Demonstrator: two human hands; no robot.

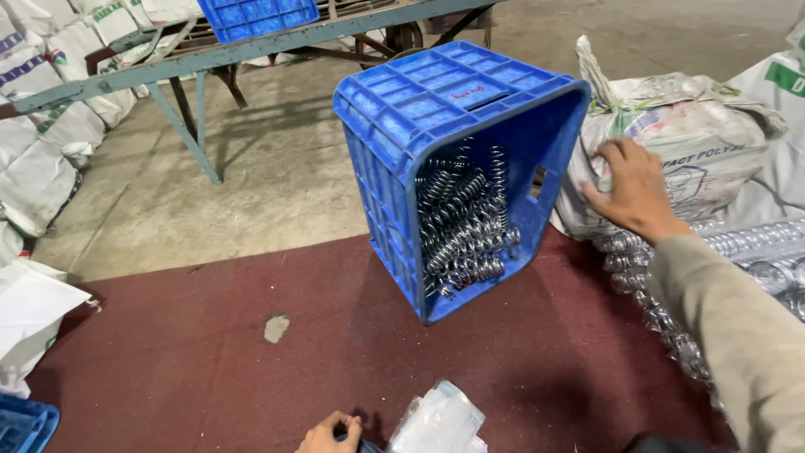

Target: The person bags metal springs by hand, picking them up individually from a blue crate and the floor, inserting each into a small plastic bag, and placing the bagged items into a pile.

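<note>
A blue crate [394, 143] lies tipped on its side on a dark red mat [251, 352], its ribbed base turned up and away and its open mouth facing the camera and to the right. Inside, a heap of shiny metal springs [461, 226] has slid down against the lower wall, filling roughly the lower half of the opening; some coils stand on end, others lie across each other. A slot handle shows in the crate's far right wall.

The right hand [633, 193] reaches out past the crate, fingers spread and flat against a white woven sack [696, 134] that sits just right of the crate; it presses on the sack without closing round anything. The sack is tied at the top and bulging; what it holds cannot be seen. Below the arm, clear plastic packs of more springs [755, 252] lie in a row along the mat's right edge.

The left hand [329, 434] is at the bottom edge, curled round a small dark thing that is mostly out of view; what it is cannot be told. Just beside it lies a crumpled clear plastic bag [438, 419].

Beyond the mat is a bare concrete floor [277, 168]. A metal frame [193, 92] stands at the back with a second blue crate [256, 15] on it, and more white sacks [42, 109] are stacked on the left. A corner of another blue crate [21, 424] shows at the lower left.
</note>
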